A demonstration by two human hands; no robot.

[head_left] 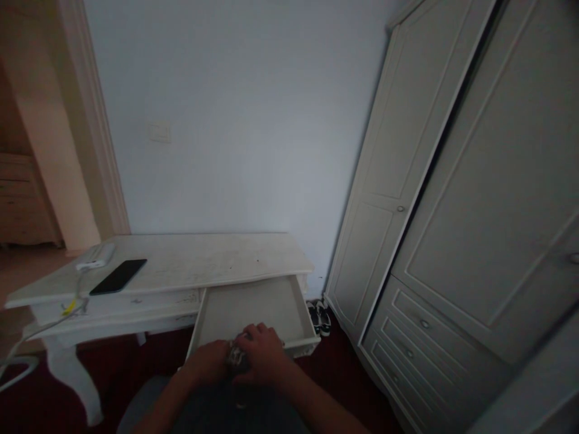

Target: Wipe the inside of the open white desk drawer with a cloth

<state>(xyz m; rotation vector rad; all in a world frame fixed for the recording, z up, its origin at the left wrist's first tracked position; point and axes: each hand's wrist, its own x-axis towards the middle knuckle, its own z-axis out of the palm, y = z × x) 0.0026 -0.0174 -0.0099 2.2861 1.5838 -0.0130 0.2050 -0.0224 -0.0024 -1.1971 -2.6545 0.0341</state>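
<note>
Both of my hands meet at the front edge of an open white drawer (253, 310) of a white desk (194, 259). My left hand (208, 361) and my right hand (265, 355) are closed around a small dark, shiny object (236, 357) held between them; I cannot make out what it is. The drawer's inside looks bare.
A black phone (118, 276) and a white power bank (96, 256) with a cable lie on the desk's left end. A tall white wardrobe (452, 211) stands at the right. A pair of shoes (319, 316) sits on the dark floor between desk and wardrobe. A doorway opens at left.
</note>
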